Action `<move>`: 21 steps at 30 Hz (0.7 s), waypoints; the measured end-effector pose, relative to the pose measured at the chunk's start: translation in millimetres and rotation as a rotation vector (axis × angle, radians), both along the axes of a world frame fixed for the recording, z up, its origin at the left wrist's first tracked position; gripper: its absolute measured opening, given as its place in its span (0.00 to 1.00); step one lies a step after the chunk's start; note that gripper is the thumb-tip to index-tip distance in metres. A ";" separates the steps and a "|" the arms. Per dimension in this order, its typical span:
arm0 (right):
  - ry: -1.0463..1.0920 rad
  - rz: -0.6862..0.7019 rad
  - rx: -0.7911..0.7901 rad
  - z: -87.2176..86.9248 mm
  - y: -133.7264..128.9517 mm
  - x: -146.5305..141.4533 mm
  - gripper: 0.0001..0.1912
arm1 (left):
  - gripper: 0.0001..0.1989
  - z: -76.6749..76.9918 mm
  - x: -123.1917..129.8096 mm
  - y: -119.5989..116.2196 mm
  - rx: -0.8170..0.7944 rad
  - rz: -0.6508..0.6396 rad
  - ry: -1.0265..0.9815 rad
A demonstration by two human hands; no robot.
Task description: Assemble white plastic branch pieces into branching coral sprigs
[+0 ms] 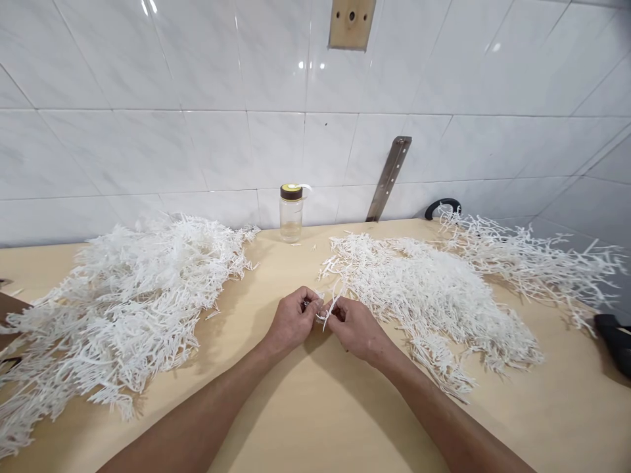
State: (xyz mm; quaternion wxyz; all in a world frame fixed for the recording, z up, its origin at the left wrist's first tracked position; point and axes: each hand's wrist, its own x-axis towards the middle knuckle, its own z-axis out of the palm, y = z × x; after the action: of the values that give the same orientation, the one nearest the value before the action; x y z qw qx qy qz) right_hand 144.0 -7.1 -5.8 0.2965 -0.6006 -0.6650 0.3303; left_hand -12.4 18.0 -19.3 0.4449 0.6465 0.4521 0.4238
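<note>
Above the middle of the table, my left hand (pixel 294 317) and my right hand (pixel 359 328) meet almost fingertip to fingertip. A thin, white branched plastic sprig (pixel 329 311) sits between them. My right thumb and fingers pinch it, and its prongs stick up past the fingertips. The left fingers are closed at its other side; their exact grip is partly hidden. To the right of my right hand spreads a heap of similar white sprigs (pixel 434 289). Farther off on the left lies a larger, taller heap of white sprigs (pixel 142 295).
A clear lidded bottle (pixel 290 217) stands by the tiled wall. A metal strip with holes (pixel 389 179) leans there. Looser white strands (pixel 537 256) lie back right, near a black curved object (pixel 442 207). Another black object (pixel 614 338) is at the right edge of the wooden table (pixel 325 407).
</note>
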 end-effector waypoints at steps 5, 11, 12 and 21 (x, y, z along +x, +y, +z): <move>-0.064 -0.033 0.036 1.3 -1.8 -1.5 0.08 | 0.08 2.7 0.3 -1.4 -0.035 -0.029 -0.018; -0.040 -0.042 0.066 -0.5 -1.8 -2.2 0.10 | 0.09 3.5 -1.4 0.1 -0.119 -0.076 -0.050; -0.024 -0.039 0.071 -1.0 -1.5 -2.1 0.11 | 0.09 3.3 -1.7 1.0 -0.143 -0.082 -0.065; -0.018 0.014 0.106 0.9 -4.1 -3.3 0.09 | 0.09 1.9 -3.6 6.3 -0.244 -0.095 -0.118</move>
State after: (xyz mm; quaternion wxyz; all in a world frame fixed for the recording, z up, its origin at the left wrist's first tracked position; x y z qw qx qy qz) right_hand 140.7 -11.3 -4.9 0.3193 -0.5823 -0.6886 0.2913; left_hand -16.0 24.3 -17.4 0.5656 0.5822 0.4424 0.3814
